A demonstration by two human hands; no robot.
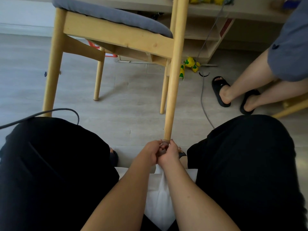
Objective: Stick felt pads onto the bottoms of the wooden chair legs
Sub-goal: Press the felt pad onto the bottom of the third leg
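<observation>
**Both hands pinch at the foot of the near chair leg**

The desk [241, 10] along the far wall has open compartments beneath. One holds a red-edged thing standing on end, too cut off to name. Yellow things on the desk's near edge are cropped by the frame.

The wooden chair [116, 32] carries a grey cushion [108, 15]. Its nearest chair leg [173, 80] runs down between the seated person's knees. The left hand [150, 152] and right hand [169, 155] meet at the leg's bottom end, fingers curled, pinching a small brown felt pad [164, 148]. The fingers cover most of it, so whether it is stuck on cannot be told. A white sheet [158, 197] lies between the black-trousered thighs; which hand, if either, holds its top is hidden.

The floor [133, 90] is pale planks. Yellow-and-green packets [190, 63] lie by the desk's lower corner, with a grey cable [202, 97] beside them. Another person's legs in black slippers [220, 91] reach in from the right.
</observation>
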